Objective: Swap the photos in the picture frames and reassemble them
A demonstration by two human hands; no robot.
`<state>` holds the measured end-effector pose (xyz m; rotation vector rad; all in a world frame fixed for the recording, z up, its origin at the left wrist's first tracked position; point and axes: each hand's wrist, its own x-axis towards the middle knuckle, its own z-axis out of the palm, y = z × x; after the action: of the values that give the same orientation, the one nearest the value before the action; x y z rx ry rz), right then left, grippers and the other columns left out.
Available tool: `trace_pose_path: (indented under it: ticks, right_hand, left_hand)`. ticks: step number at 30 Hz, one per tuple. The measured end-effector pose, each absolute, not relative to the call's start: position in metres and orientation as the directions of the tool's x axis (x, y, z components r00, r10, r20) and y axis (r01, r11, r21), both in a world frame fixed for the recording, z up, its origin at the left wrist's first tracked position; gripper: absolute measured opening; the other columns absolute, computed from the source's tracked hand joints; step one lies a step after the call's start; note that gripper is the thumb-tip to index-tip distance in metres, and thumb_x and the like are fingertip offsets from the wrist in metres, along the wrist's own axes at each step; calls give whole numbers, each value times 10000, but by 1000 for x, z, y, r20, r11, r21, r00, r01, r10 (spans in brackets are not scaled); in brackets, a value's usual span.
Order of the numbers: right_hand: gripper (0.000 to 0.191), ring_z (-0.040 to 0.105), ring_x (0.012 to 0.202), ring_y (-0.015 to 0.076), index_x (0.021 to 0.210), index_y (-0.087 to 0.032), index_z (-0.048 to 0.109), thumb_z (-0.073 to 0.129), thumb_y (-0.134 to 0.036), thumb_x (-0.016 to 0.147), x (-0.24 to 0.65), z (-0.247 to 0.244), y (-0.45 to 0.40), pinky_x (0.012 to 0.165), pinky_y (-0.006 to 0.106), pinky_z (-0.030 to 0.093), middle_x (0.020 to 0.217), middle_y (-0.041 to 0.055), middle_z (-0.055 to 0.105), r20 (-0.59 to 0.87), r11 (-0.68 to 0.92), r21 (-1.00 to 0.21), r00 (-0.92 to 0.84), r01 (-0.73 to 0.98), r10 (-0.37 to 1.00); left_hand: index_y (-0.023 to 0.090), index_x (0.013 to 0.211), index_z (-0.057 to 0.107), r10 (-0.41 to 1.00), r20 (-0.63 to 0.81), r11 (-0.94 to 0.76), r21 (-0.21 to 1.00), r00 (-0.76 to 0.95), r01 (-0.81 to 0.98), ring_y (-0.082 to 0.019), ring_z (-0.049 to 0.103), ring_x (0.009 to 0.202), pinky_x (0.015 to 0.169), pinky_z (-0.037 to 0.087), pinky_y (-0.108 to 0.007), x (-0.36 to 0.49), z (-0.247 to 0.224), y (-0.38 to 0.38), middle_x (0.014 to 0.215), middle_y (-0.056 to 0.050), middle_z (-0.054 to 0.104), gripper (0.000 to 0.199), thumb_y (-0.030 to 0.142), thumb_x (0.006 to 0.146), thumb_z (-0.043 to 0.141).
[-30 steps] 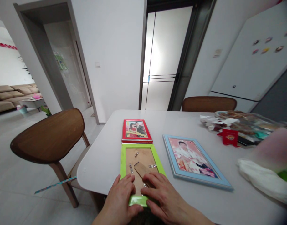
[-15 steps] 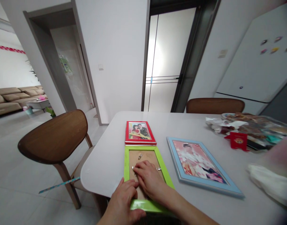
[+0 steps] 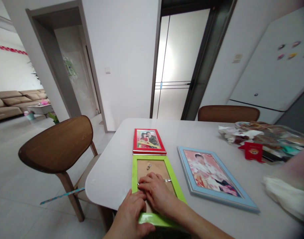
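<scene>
Backing board (image 3: pixel 144 168) half hidden! Left hand (image 3: pixel 131 212) clamps the near-left corner of the green photo frame (image 3: pixel 175 182), face-down on the table (image 3: pixel 112 169); right hand (image 3: pixel 158 192) bunches over a metal clip (image 3: pixel 138 183), nearly covering it, any pinch impossible to tell.

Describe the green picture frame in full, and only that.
The green picture frame is rectangular and glossy, lying back side up on the white table. Its border surrounds a plain brown backing board with small metal fittings; one shows near the far end, another at the right. The left hand rests at its near left corner; the right hand covers much of the board, fingertips at the left inner edge.
</scene>
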<state>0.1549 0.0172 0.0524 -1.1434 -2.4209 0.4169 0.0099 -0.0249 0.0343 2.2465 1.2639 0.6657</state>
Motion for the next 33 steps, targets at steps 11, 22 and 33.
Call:
trace_pose_path:
  ticks: [11,22,33]
  right_hand:
    - [145,546,723,142,703,-195,641,498,-209,717,170,32,90,659,232,371,746,28,637,258,293,-489,-185,821,948]
    - [126,554,700,187,759,-167,582,488,-235,708,158,20,120,587,263,338,736,80,627,223,64,-537,69,841,972]
    - [299,576,718,169,842,-161,589,425,-380,723,234,51,57,631,266,422,812,60,641,265,178,-855,115,488,957]
  left_hand:
    - [178,713,546,891,72,-396,608,449,688,-237,453,1094,989,202,-470,10,34,-26,1136,-99,554,304,199,483,743]
    - [168,736,538,879,78,-435,531,470,727,-257,460,1091,970,244,-500,12,38,-25,1142,-119,550,329,207,481,742]
    - [189,859,514,683,391,-722,233,617,652,-253,511,1040,912,378,-441,19,7,-20,1088,-101,587,273,282,628,625]
